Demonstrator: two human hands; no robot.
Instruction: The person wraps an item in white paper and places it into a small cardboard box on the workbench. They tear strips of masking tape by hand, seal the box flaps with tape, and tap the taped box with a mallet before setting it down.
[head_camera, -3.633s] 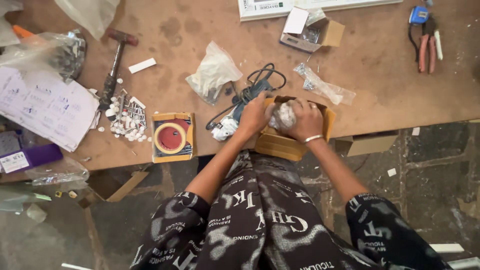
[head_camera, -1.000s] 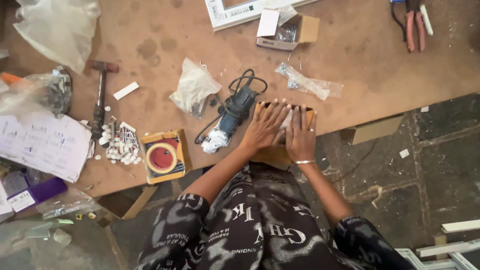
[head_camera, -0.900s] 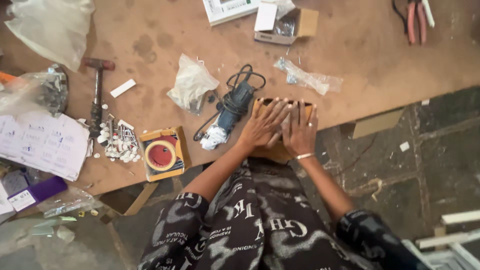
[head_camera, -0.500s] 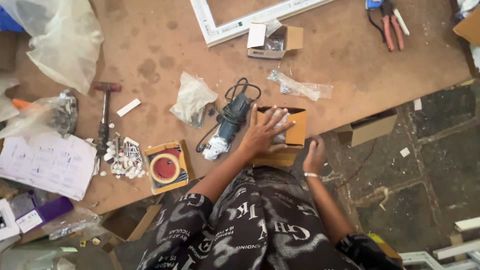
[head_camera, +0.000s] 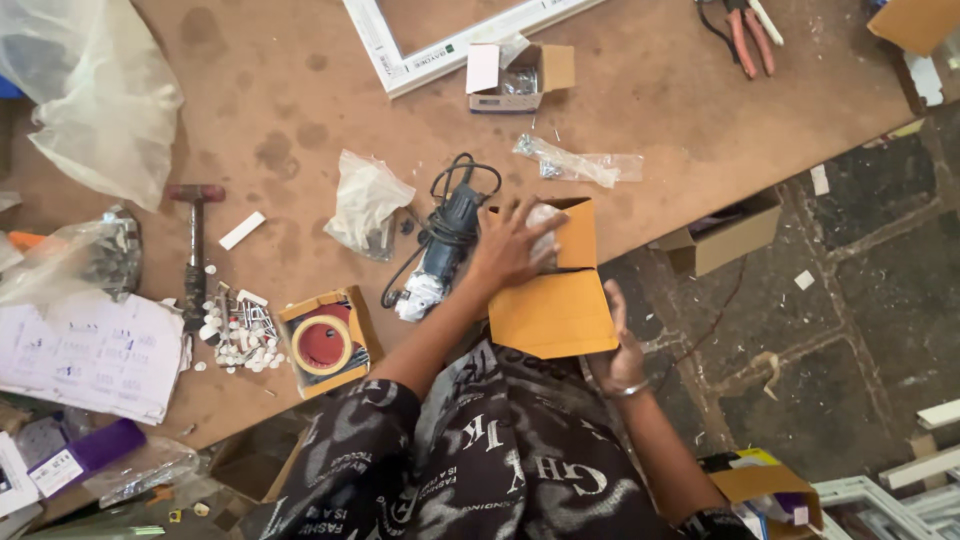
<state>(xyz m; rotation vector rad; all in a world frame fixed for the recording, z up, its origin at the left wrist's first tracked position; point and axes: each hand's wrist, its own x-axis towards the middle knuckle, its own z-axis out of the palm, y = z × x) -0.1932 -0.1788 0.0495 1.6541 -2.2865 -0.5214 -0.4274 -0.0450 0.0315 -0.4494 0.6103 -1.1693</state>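
Here, the left hand (head_camera: 515, 245) lies spread, fingers splayed and gripping nothing, on the open top of a small cardboard box (head_camera: 555, 290) at the near edge of the workbench (head_camera: 300, 90). Its fingertips rest on a whitish plastic-wrapped bundle (head_camera: 545, 228) inside the box. The box's front flap hangs out over the table edge. The right hand (head_camera: 622, 345) is open and flat against the side of that flap, grasping nothing, a bracelet on its wrist.

Just left of the box lies a blue power tool (head_camera: 445, 245) with its black cord coiled on top. A second small carton (head_camera: 520, 78), farther back, stands open with shiny small parts in it. A shallow box (head_camera: 328, 340) near the front edge holds a red and yellow roll of tape. Clear bags (head_camera: 365, 205) with hardware lie between them, and a bigger one (head_camera: 100, 100) sits at the far left.

The surface is a stained brown board, strewn with a hammer (head_camera: 195, 235), white plastic bits (head_camera: 235, 335), printed papers (head_camera: 90, 350), red-handled pliers (head_camera: 745, 30) and a white frame (head_camera: 440, 45). Beside it the floor (head_camera: 850, 280) is dark and cracked, and another open carton (head_camera: 725, 235) sits under the table's edge.
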